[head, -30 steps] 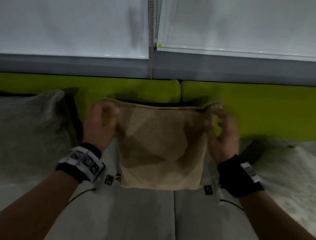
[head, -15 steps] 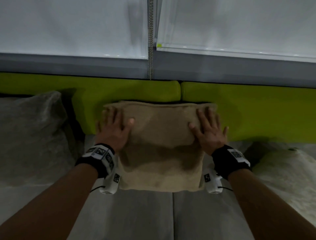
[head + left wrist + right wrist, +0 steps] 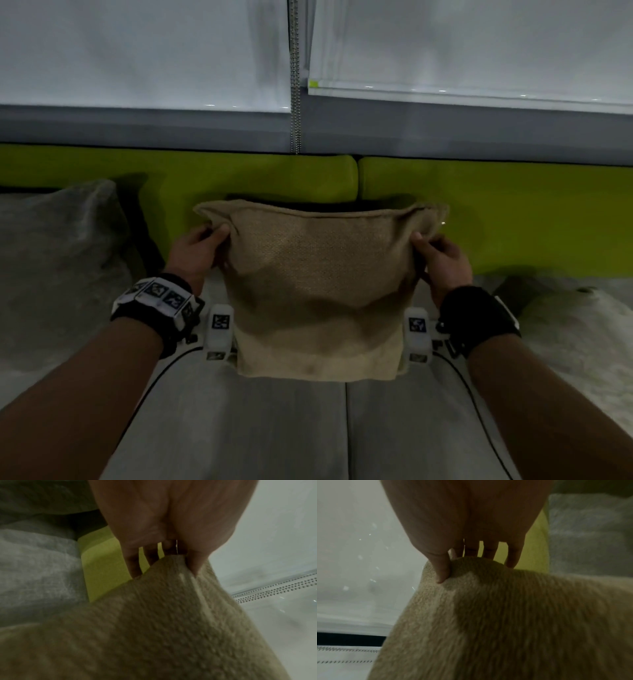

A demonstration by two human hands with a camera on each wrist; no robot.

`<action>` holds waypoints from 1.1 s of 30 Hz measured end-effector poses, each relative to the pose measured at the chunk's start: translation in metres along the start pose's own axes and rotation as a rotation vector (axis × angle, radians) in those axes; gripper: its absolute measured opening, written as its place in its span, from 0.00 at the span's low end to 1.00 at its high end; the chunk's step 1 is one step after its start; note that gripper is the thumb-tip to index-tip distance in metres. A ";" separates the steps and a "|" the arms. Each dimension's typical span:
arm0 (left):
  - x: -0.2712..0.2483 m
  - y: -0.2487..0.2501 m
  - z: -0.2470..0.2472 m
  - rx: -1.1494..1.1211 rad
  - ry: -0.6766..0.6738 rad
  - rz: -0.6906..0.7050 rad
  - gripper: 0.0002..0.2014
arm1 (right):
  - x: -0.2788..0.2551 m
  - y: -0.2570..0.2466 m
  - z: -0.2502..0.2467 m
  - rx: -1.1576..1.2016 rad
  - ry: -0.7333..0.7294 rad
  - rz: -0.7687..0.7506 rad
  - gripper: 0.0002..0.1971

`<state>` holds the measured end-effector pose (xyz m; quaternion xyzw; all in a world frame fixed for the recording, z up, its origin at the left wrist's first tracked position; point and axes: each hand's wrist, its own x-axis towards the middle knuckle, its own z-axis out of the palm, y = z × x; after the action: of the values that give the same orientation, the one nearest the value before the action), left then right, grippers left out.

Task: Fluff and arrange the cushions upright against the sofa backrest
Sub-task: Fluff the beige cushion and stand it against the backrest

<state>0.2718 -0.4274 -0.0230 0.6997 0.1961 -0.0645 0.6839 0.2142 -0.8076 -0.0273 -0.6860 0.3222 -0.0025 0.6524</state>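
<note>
A tan woven cushion (image 3: 318,291) stands upright in the middle of the sofa, in front of the green backrest (image 3: 274,181). My left hand (image 3: 197,253) grips its upper left edge, thumb in front and fingers behind. My right hand (image 3: 442,262) grips the upper right edge the same way. In the left wrist view the thumb presses into the tan cushion (image 3: 154,628); the right wrist view shows the thumb dug into the tan cushion (image 3: 505,622) with the fingers behind it. The cushion's top corners flare outward and its sides are pinched in.
A grey cushion (image 3: 58,260) leans at the left and a pale cushion (image 3: 579,342) lies at the right. The grey seat (image 3: 291,428) spreads below. White roller blinds (image 3: 137,51) and a bead chain (image 3: 295,85) hang behind the sofa.
Half a second ago both palms lay flat on the cushion's front. Now both hands have slid out to its sides and grip the upper edges, squeezing it inward.
</note>
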 end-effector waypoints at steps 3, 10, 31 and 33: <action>-0.001 0.003 -0.005 0.039 0.043 0.011 0.05 | 0.008 0.000 -0.018 -0.146 0.040 -0.061 0.22; -0.012 -0.001 -0.016 0.349 0.275 0.263 0.13 | -0.012 -0.002 -0.015 -0.244 0.385 -0.273 0.16; -0.079 -0.049 0.005 0.475 -0.329 -0.018 0.52 | -0.067 0.049 -0.007 -0.225 -0.427 -0.047 0.64; -0.089 -0.057 0.014 0.478 -0.257 0.011 0.57 | -0.065 0.062 0.000 -0.257 -0.392 -0.141 0.59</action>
<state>0.1726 -0.4584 -0.0451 0.8286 0.0834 -0.1935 0.5187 0.1352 -0.7747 -0.0556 -0.7714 0.1385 0.1259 0.6081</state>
